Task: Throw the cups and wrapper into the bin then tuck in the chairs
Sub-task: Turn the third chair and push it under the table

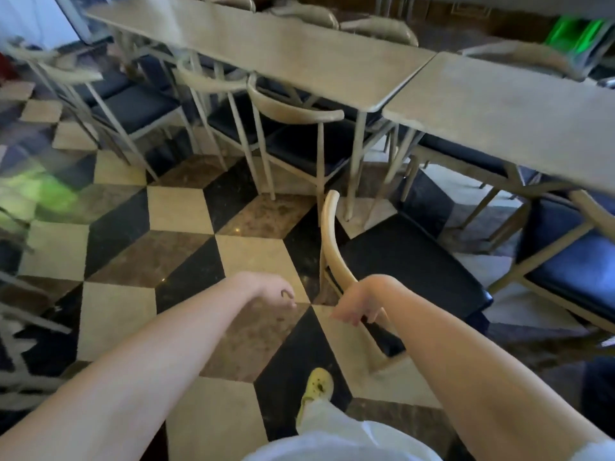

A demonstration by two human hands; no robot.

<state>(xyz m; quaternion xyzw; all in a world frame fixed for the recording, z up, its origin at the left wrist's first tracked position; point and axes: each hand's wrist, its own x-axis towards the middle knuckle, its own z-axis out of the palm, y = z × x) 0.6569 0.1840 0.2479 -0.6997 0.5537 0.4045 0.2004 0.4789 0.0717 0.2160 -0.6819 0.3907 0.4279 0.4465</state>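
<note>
The right hand (361,302) is seen closed over the near end of the top rail of a chair (409,261), the fingers curled round the pale wood from above. The left hand (269,291) is held just to the left of it, apart from the rail, with its fingers loosely curled and nothing in them.

The chair stands out on the floor (179,211), clear of the tables. Its curved backrest runs from near to far along the seat's left side, and the dark seat is turned to the right and slightly away, towards the right table (499,111). The front edge of the seat lies near that table's edge but is not under it.

Below the hands a yellow shoe (317,385) and a pale trouser leg (319,417) are seen on the black, cream and brown tiles.

Farther off, a long table (266,51) is set end to end with the right table. Other chairs (293,104) of the same kind are drawn up along its near side, backs facing the viewer. A green shape (579,34) at far right is too blurred to be made out.
</note>
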